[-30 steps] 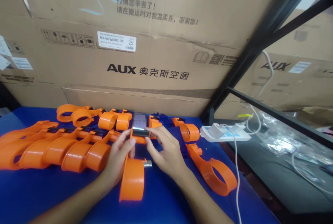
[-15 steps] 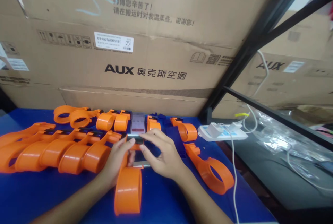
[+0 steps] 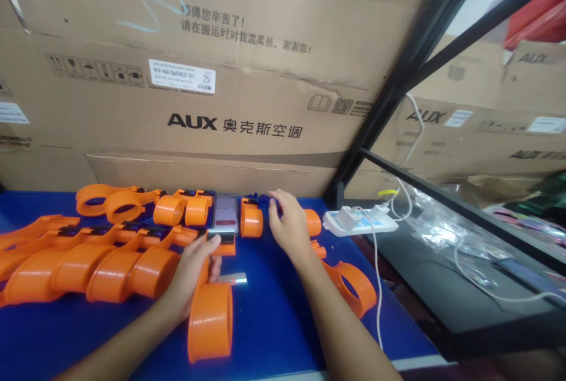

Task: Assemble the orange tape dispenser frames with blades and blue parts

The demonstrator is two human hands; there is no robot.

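Note:
My left hand (image 3: 194,269) is closed around an orange plastic tape dispenser (image 3: 210,322), its ring hanging toward me. My left thumb presses near the black piece (image 3: 221,236) at the dispenser's upper end. Below that end a shiny flat strip (image 3: 239,278) sticks out to the right. My right hand (image 3: 289,225) is off the dispenser, above the back of the blue table, with thumb and fingers apart and nothing seen between them. Small dark blue parts (image 3: 262,198) lie just beyond its fingertips.
Several similar orange dispensers (image 3: 112,275) line the left; others stand behind and at right. A phone (image 3: 226,216) leans at the back. A white power strip (image 3: 360,222) with cables lies at the right edge by a black rack post (image 3: 375,115). A large carton (image 3: 234,86) walls the back.
My right hand has left the dispenser's black piece and moved right and back toward the dark blue parts. My left hand keeps its hold. The view has turned slightly right.

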